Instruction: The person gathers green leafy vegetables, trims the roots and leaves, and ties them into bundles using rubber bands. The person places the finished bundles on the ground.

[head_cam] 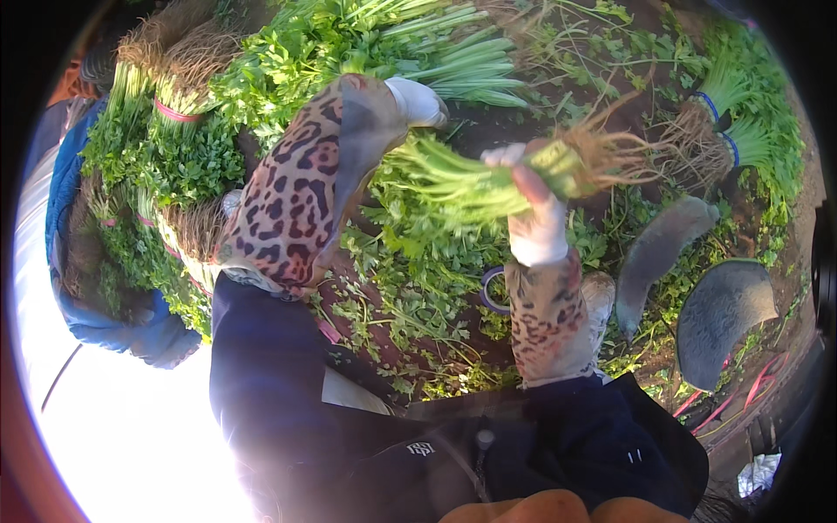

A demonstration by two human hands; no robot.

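Observation:
My right hand (537, 212), in a white glove with bare fingertips, grips a bunch of leafy celery (474, 180). The bunch lies sideways in the air; its brown roots (611, 157) point right and its stalks run left, slightly blurred. Up and to the left is my left hand (422, 104), also white-gloved, close to the bunch's leafy end. Its fingers are mostly turned away, so whether they hold anything is unclear. Just beyond that hand lies a heap of loose celery (458, 72) with its pale stalks towards the right. Leopard-print sleeves cover both forearms.
Celery bunches with red bands (176, 111) stack at left by a blue sheet (62, 216). Two blue-banded bunches (732, 131) lie at right. A purple tape roll (494, 289) sits beside my right forearm. Two curved dark pieces (664, 258) (722, 320) lie on leaf-strewn ground.

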